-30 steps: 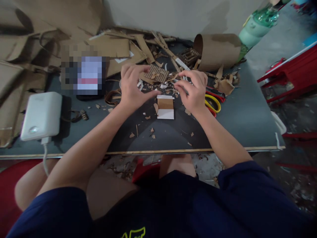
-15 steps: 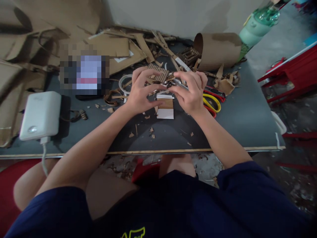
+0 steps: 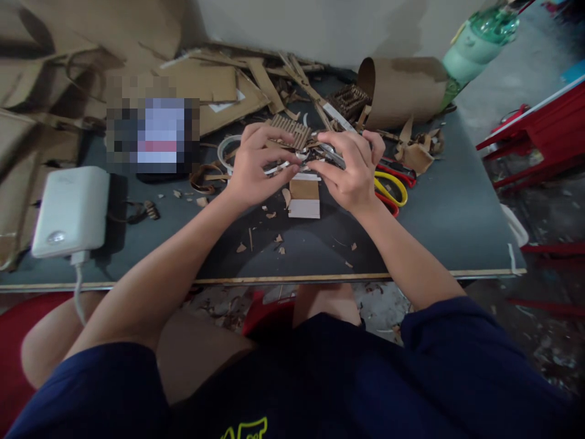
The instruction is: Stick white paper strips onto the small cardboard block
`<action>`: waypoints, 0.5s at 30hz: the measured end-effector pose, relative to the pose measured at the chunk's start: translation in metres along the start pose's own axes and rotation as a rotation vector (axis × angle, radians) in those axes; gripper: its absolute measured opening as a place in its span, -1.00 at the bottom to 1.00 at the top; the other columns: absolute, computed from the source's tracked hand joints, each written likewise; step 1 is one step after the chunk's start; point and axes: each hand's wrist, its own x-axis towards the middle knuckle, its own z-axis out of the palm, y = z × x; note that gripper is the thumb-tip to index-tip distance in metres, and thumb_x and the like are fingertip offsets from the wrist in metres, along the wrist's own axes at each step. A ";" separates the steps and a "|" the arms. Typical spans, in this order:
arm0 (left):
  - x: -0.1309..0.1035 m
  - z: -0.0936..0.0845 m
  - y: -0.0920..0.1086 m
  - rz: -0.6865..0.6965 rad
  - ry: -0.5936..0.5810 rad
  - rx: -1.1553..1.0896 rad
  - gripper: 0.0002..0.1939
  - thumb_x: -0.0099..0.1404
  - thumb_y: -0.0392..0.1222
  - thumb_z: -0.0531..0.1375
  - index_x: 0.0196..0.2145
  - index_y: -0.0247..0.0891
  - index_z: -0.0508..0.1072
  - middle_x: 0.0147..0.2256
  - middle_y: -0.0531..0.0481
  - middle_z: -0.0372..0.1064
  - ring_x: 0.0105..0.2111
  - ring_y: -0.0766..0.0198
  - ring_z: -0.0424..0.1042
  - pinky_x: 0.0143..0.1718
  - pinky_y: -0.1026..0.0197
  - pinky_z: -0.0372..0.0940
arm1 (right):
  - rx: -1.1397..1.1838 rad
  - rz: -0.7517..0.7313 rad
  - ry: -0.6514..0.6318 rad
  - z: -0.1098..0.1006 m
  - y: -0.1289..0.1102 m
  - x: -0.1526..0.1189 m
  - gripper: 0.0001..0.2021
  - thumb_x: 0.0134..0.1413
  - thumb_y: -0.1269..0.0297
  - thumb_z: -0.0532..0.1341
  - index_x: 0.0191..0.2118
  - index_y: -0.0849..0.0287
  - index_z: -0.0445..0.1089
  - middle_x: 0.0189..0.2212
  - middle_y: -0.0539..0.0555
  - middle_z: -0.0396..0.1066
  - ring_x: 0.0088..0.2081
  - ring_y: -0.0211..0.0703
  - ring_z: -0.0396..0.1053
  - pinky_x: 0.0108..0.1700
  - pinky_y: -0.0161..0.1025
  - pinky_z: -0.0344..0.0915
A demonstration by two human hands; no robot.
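Note:
Both hands hover over the dark table with their fingertips near each other. My left hand [image 3: 251,167] has its thumb and index finger close together, and something small and pale may be at the tips, too small to name. My right hand [image 3: 351,167] has its thumb and index finger pinched toward the same spot, the other fingers raised. Just below the fingertips lies a small brown and white cardboard piece [image 3: 304,194]. A ribbed piece of cardboard [image 3: 290,131] is behind the hands.
A white power bank [image 3: 70,210] with a cable and a blurred screen [image 3: 159,134] are at the left. Cardboard sheets [image 3: 201,82] lie behind. Yellow and red scissor handles [image 3: 395,186], a cardboard tube [image 3: 406,88] and a green bottle [image 3: 478,52] are at the right.
My left hand has shifted slightly left and its thumb has risen off the brown and white piece toward the index finger. My right hand has barely moved.

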 end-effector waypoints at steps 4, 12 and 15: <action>0.000 0.001 0.000 -0.030 0.026 -0.062 -0.72 0.35 0.13 0.25 -0.24 -0.10 0.61 -0.05 -0.01 0.50 0.02 0.10 0.39 0.20 -0.13 0.20 | 0.003 0.013 -0.019 -0.004 -0.005 0.000 -0.64 0.40 0.01 -0.02 -0.11 -0.12 0.53 0.18 -0.01 0.40 0.27 0.09 0.29 0.39 0.29 -0.02; -0.001 0.004 -0.001 -0.131 -0.037 -0.051 -0.68 0.31 0.17 0.26 -0.26 -0.12 0.58 -0.04 0.04 0.49 0.04 0.11 0.35 0.23 -0.15 0.14 | 0.089 0.013 -0.058 -0.009 -0.011 0.001 -0.70 0.36 0.00 0.06 -0.12 -0.11 0.52 0.16 0.01 0.42 0.29 0.10 0.27 0.40 0.23 0.00; -0.002 0.005 -0.003 -0.158 -0.030 -0.053 -0.73 0.33 0.12 0.24 -0.25 -0.11 0.57 -0.05 0.04 0.49 0.04 0.10 0.35 0.22 -0.14 0.13 | 0.115 0.003 -0.046 -0.008 -0.010 0.000 -0.70 0.35 -0.02 0.06 -0.13 -0.10 0.52 0.15 0.01 0.44 0.29 0.10 0.26 0.39 0.24 0.02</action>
